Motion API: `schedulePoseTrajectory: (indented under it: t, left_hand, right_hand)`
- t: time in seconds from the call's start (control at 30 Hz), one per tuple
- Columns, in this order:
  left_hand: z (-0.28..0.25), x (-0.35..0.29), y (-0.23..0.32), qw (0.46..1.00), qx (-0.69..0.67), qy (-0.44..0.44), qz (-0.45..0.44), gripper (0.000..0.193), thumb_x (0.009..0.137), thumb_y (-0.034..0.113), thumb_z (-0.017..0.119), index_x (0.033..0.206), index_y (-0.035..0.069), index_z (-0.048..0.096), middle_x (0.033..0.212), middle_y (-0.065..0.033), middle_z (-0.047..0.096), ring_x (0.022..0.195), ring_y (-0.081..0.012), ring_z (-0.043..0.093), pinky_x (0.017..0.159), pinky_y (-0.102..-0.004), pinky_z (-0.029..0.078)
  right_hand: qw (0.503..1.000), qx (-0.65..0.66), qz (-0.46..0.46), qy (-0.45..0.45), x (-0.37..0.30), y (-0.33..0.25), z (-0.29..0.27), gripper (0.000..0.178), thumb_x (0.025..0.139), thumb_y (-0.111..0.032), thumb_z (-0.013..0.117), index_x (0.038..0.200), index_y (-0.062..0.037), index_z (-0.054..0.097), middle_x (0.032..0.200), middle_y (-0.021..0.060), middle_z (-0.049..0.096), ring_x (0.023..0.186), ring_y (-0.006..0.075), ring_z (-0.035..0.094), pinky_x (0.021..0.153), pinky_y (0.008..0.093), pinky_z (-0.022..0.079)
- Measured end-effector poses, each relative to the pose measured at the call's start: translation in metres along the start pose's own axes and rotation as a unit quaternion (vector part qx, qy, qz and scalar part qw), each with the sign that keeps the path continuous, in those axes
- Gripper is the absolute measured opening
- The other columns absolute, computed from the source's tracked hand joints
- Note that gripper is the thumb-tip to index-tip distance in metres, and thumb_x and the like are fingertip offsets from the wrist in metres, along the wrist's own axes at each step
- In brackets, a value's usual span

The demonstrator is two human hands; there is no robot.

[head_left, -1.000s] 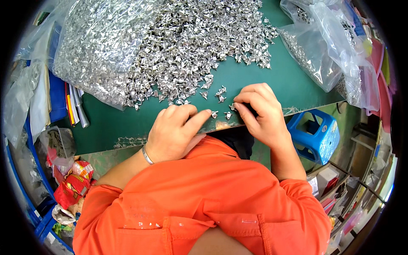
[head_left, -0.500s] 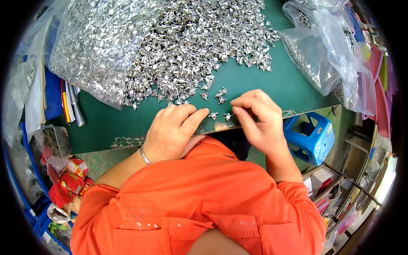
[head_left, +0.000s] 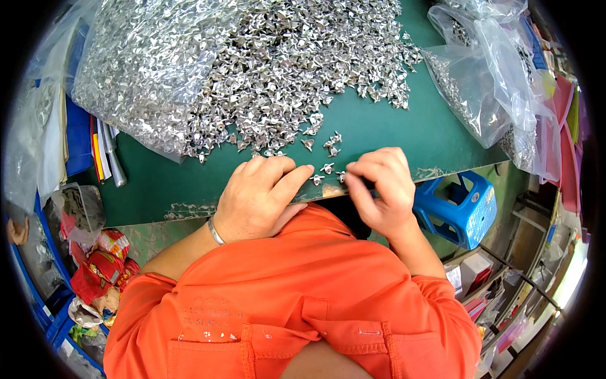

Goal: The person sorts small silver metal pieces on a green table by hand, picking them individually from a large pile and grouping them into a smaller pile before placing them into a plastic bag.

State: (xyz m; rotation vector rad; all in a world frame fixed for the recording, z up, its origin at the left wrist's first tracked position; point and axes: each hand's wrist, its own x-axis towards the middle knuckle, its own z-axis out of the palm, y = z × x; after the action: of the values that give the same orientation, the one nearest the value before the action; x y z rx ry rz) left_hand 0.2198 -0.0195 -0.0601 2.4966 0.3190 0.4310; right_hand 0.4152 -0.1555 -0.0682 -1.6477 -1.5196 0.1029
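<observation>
A large heap of small winged metal parts [head_left: 284,82] covers the far part of the green table [head_left: 404,142]. My left hand [head_left: 255,196] rests at the near edge, thumb and index finger apart, the index fingertip close to one loose part [head_left: 317,180]. The curled fingers of my right hand [head_left: 382,189] close with thumb and index at another winged metal part [head_left: 341,177]; its far side is partly hidden by the fingertips. A further part [head_left: 327,168] lies between the two hands, and several others [head_left: 332,145] sit just beyond them.
Clear plastic sheeting [head_left: 139,82] covers the heap's left side. Plastic bags of metal parts [head_left: 467,82] lie at the right. A blue stool [head_left: 464,208] stands right of my right forearm. Another person's hand [head_left: 17,231] shows at the far left rim.
My right hand has come down slightly toward the near edge, its fingertips now at a part. One more loose part lies between my hands. My left hand stays nearly in place.
</observation>
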Motion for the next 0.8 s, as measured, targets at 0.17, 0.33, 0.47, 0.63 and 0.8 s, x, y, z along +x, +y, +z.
schedulePoseTrajectory:
  t: [0.17, 0.33, 0.47, 0.63, 0.8]
  left_hand:
    - [0.001, 0.0, 0.0, 1.0, 0.005, 0.002, 0.003, 0.063, 0.062, 0.017, 0.087, 0.119, 0.009, 0.063, 0.102, -0.0085, 0.057, 0.087, -0.029, 0.057, 0.074, -0.0402, 0.047]
    - [0.0, 0.0, 0.0, 1.0, -0.004, -0.009, -0.001, 0.064, 0.06, 0.017, 0.087, 0.119, 0.009, 0.063, 0.102, -0.009, 0.057, 0.087, -0.0295, 0.057, 0.074, -0.0406, 0.047]
    - [-0.002, 0.001, 0.001, 1.0, 0.003, -0.003, -0.005, 0.058, 0.064, 0.015, 0.084, 0.118, 0.008, 0.063, 0.104, -0.0066, 0.058, 0.088, -0.0273, 0.057, 0.075, -0.0391, 0.048]
    - [-0.001, 0.001, 0.001, 1.0, 0.002, 0.007, 0.003, 0.058, 0.063, 0.014, 0.085, 0.117, 0.007, 0.063, 0.103, -0.0075, 0.058, 0.086, -0.0279, 0.057, 0.075, -0.0393, 0.048]
    - [-0.002, 0.003, 0.0, 1.0, -0.006, 0.013, -0.003, 0.059, 0.061, 0.014, 0.086, 0.115, 0.006, 0.064, 0.101, -0.0083, 0.058, 0.084, -0.0283, 0.057, 0.074, -0.0397, 0.048]
  right_hand:
    - [0.998, -0.02, -0.038, -0.042, -0.002, -0.002, 0.005, 0.024, 0.072, -0.002, 0.079, 0.093, -0.0043, 0.067, 0.091, 0.0068, 0.065, 0.078, 0.0266, 0.06, 0.068, 0.0376, 0.047]
    - [0.999, -0.023, 0.018, 0.014, 0.0, -0.004, 0.006, 0.019, 0.074, 0.004, 0.076, 0.09, -0.0006, 0.066, 0.087, 0.0106, 0.064, 0.072, 0.0306, 0.061, 0.064, 0.038, 0.051]
    - [0.998, -0.051, 0.044, 0.007, 0.007, -0.001, -0.002, 0.015, 0.078, 0.003, 0.074, 0.089, -0.0003, 0.066, 0.087, 0.013, 0.062, 0.078, 0.0313, 0.061, 0.07, 0.0391, 0.05]
    - [0.99, -0.046, 0.111, 0.074, -0.005, 0.009, -0.014, 0.012, 0.084, 0.008, 0.065, 0.094, 0.0016, 0.066, 0.091, 0.0155, 0.064, 0.081, 0.03, 0.064, 0.071, 0.035, 0.052]
    - [0.998, 0.008, 0.046, 0.036, -0.006, 0.017, -0.013, 0.017, 0.082, 0.01, 0.063, 0.096, 0.0014, 0.068, 0.091, 0.0143, 0.065, 0.08, 0.0301, 0.063, 0.07, 0.0361, 0.051]
